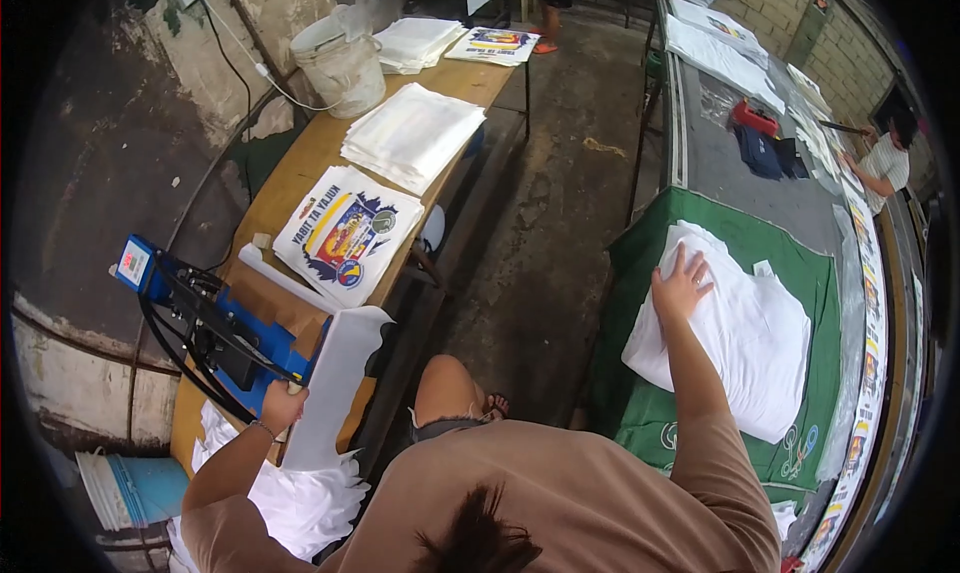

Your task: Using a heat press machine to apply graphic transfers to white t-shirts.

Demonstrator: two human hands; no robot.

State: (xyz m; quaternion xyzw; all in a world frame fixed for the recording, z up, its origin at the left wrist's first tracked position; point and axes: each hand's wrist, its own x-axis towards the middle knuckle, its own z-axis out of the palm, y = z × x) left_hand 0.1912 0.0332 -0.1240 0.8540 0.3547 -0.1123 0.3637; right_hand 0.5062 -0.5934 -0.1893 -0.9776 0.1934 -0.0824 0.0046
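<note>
My left hand is closed around the handle of a blue heat press on the wooden table at left. White fabric drapes over the table's edge beside the press, and more crumpled white cloth hangs below it. On the opposite side, my right hand lies palm down with fingers apart on a stack of folded white shirts. That stack rests on a green cloth spread over the long dark table.
Printed transfer sheets, a stack of white sheets and a stained bucket line the wooden table. A blue pail sits at lower left. One person works across the dark table; another stands at the far end.
</note>
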